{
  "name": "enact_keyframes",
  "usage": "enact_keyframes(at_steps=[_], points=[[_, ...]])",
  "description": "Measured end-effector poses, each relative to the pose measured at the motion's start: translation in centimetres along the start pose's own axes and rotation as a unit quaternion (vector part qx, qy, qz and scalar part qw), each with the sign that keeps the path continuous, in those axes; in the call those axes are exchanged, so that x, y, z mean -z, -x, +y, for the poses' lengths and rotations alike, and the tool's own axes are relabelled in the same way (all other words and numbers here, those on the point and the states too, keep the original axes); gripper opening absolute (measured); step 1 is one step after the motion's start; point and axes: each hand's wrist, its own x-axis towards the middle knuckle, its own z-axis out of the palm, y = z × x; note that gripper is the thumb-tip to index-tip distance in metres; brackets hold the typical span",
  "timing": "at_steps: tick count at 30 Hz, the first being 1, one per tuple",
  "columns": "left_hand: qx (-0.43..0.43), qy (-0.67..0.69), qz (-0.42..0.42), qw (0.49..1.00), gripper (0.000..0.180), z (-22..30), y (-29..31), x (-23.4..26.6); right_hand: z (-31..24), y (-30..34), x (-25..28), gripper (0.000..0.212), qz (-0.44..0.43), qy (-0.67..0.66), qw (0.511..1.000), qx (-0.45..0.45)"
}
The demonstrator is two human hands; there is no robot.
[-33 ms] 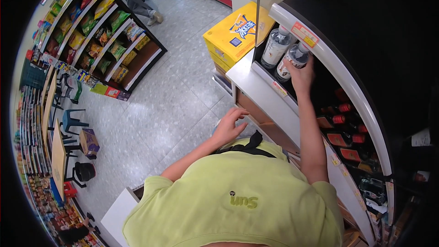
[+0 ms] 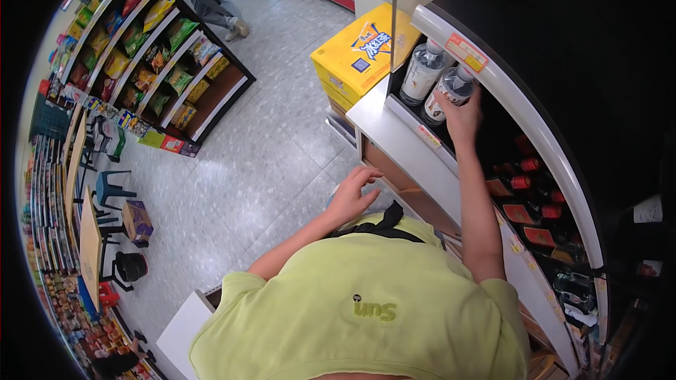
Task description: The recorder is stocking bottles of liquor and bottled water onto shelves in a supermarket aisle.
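My right hand (image 2: pixel 462 118) reaches into the shelf on the right, its fingers wrapped round a clear bottle (image 2: pixel 455 85) with a pale printed label. That bottle stands on the shelf at the front. Just left of it, a matching clear bottle (image 2: pixel 423 70) stands close by, untouched. The upper shelf's white curved edge (image 2: pixel 507 77) passes over the bottle tops, hiding part of them. Over the floor in front of my body, my left hand (image 2: pixel 352 195) hangs loosely with its fingers apart and nothing in them.
Dark bottles with red necks (image 2: pixel 521 182) lie farther along the shelf. A yellow carton (image 2: pixel 361 51) sits beyond its left end. At the far left are a snack rack (image 2: pixel 224 102), a stool (image 2: pixel 109 184) and a wooden tabletop (image 2: pixel 89 246). A person (image 2: pixel 211 0) is behind the rack.
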Motion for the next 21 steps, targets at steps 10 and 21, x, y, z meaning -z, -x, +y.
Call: enact_keyframes(at_steps=[10, 21], points=[[-0.033, 0.015, 0.003, 0.999, 0.036, -1.4, -0.7, -0.8, 5.1, 3.2, -1.3, 0.073, -0.041, 0.013, 0.996, -0.074], [-0.027, 0.021, -0.012, 0.999, 0.038, -0.9, -1.3, -0.8, 7.2, 3.7, -2.8, 0.079, -0.031, 0.054, 0.996, -0.069]])
